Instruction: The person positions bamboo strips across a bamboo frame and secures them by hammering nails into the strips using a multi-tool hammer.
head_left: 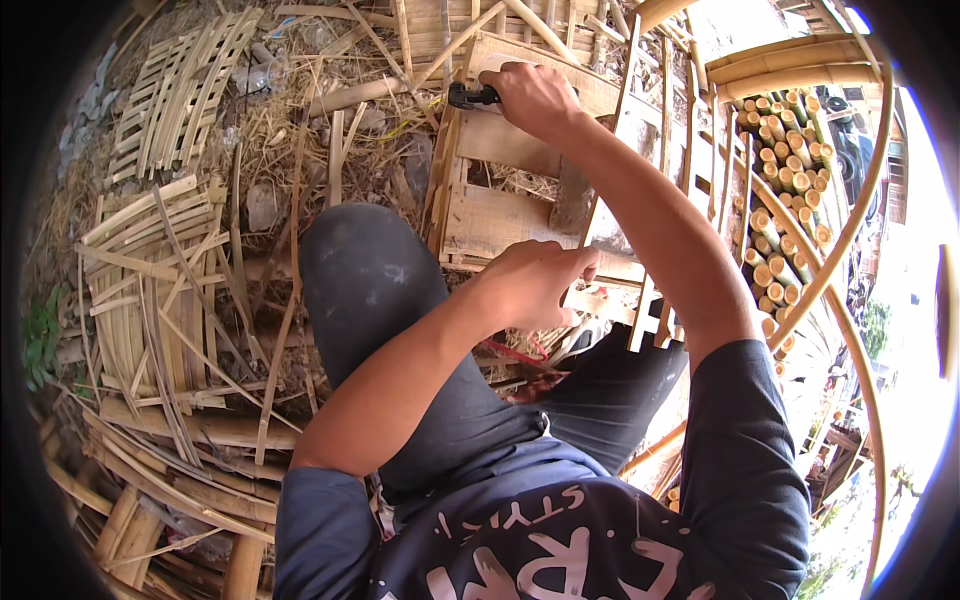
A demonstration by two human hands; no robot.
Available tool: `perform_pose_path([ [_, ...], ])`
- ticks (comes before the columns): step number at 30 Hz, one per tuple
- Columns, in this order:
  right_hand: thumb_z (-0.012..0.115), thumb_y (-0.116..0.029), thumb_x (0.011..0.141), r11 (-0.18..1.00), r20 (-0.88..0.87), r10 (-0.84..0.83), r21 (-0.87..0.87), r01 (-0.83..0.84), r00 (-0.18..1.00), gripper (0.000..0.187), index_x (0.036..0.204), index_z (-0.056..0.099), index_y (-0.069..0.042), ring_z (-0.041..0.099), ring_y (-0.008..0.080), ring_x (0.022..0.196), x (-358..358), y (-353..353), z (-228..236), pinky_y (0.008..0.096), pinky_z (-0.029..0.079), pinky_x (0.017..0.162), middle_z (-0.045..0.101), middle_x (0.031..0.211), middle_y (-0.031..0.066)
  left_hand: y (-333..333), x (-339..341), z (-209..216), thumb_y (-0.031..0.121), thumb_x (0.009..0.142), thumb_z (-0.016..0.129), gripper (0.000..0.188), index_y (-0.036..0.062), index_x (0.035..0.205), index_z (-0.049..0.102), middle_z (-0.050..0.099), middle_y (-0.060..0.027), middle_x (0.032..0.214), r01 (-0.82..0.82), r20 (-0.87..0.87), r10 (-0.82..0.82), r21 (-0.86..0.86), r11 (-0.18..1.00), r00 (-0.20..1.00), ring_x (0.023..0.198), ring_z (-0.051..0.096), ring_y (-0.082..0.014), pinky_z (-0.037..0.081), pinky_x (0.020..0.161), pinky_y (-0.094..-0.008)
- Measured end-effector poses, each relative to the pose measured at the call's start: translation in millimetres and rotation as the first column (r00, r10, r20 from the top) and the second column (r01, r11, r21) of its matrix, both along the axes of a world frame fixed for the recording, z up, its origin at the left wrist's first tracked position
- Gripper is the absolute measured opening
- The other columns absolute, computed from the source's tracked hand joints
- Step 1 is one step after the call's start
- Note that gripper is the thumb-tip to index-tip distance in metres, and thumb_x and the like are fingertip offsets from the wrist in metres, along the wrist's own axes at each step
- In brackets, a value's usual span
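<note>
My right hand (535,97) reaches far forward, its fingers wrapped round a short black tool (473,96). Its exact kind is not clear; it rests at the far left corner of a low wooden platform (500,222) made of boards. Nearer to me, my left hand (528,285) is bent with its fingers curled at the end of a pale bamboo slat (602,303), which it seems to grip; the fingertips are partly hidden. A lattice of long bamboo slats (637,322) lies across the right side of the platform, under my right forearm.
Woven bamboo panels (170,95) and a pile of split strips (150,300) lie on the straw-covered ground to the left. Thick bamboo poles (200,425) lie at the near left. Stacked cut bamboo (785,170) stands at the right, behind a curved bamboo strip (850,240).
</note>
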State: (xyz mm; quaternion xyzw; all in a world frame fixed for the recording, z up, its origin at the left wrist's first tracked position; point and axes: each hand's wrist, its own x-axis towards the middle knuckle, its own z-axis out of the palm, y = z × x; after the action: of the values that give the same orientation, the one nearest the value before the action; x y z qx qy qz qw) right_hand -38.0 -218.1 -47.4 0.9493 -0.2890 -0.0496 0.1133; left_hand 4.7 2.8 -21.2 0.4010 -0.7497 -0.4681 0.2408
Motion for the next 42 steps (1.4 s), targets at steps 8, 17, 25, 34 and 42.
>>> perform_pose_path([
  [8, 0.057, -0.001, 0.088, 0.997, -0.036, -0.079, 0.014, 0.08, 0.996, 0.034, 0.117, 0.07, -0.013, 0.073, 0.03, 0.07, 7, 3, 7, 0.0428, 0.061, 0.059, 0.072, 0.079, 0.0183, 1, 0, 0, 0.014, 0.072, 0.078, 0.049, 0.0082, 0.113, 0.052, 0.064, -0.0131, 0.072, -0.005, 0.0, 0.005, -0.008, 1.0, 1.0, 0.075, 0.066, -0.0352, 0.048, 0.072, -0.0474],
  [17, 0.059, -0.001, 0.086, 0.982, 0.031, -0.179, 0.066, 0.177, 0.983, 0.039, 0.12, 0.07, -0.016, 0.074, 0.0349, 0.08, 10, 8, 16, 0.0463, 0.062, 0.072, 0.073, 0.086, 0.0195, 1, 1, 0, 0.015, 0.073, 0.08, 0.049, 0.0086, 0.113, 0.052, 0.064, -0.013, 0.074, -0.001, -0.005, 0.001, 0.002, 1.0, 1.0, 0.075, 0.066, -0.0347, 0.049, 0.072, -0.0472],
  [25, 0.066, -0.011, 0.086, 0.94, 0.108, -0.304, 0.197, 0.279, 0.947, 0.028, 0.113, 0.071, -0.014, 0.074, 0.0361, 0.086, 2, 5, 26, 0.048, 0.061, 0.076, 0.073, 0.09, 0.0189, 0, 2, 4, 0.018, 0.076, 0.081, 0.05, 0.0092, 0.116, 0.053, 0.065, -0.0135, 0.075, 0.011, 0.027, -0.012, 0.024, 1.0, 1.0, 0.076, 0.066, -0.035, 0.049, 0.074, -0.0475],
  [34, 0.074, -0.021, 0.086, 0.854, 0.369, -0.441, 0.452, 0.257, 0.818, 0.018, 0.1, 0.075, -0.009, 0.073, 0.0266, 0.075, -17, 4, 41, 0.0415, 0.059, 0.072, 0.073, 0.081, 0.0137, -1, 4, 10, 0.023, 0.077, 0.081, 0.051, 0.0098, 0.117, 0.052, 0.065, -0.0148, 0.077, 0.025, 0.079, -0.029, 0.058, 0.998, 0.996, 0.079, 0.066, -0.0361, 0.049, 0.075, -0.0475],
  [42, 0.082, -0.013, 0.086, 0.529, 0.525, -0.652, 0.832, -0.168, 0.547, 0.017, 0.092, 0.075, 0.001, 0.061, 0.0076, 0.059, -60, 25, 77, 0.0243, 0.052, 0.055, 0.073, 0.078, 0.0045, -1, 2, 9, 0.027, 0.08, 0.082, 0.053, 0.0104, 0.119, 0.051, 0.069, -0.0174, 0.089, 0.021, 0.077, -0.027, 0.071, 0.997, 0.997, 0.091, 0.067, -0.038, 0.049, 0.082, -0.0468],
])
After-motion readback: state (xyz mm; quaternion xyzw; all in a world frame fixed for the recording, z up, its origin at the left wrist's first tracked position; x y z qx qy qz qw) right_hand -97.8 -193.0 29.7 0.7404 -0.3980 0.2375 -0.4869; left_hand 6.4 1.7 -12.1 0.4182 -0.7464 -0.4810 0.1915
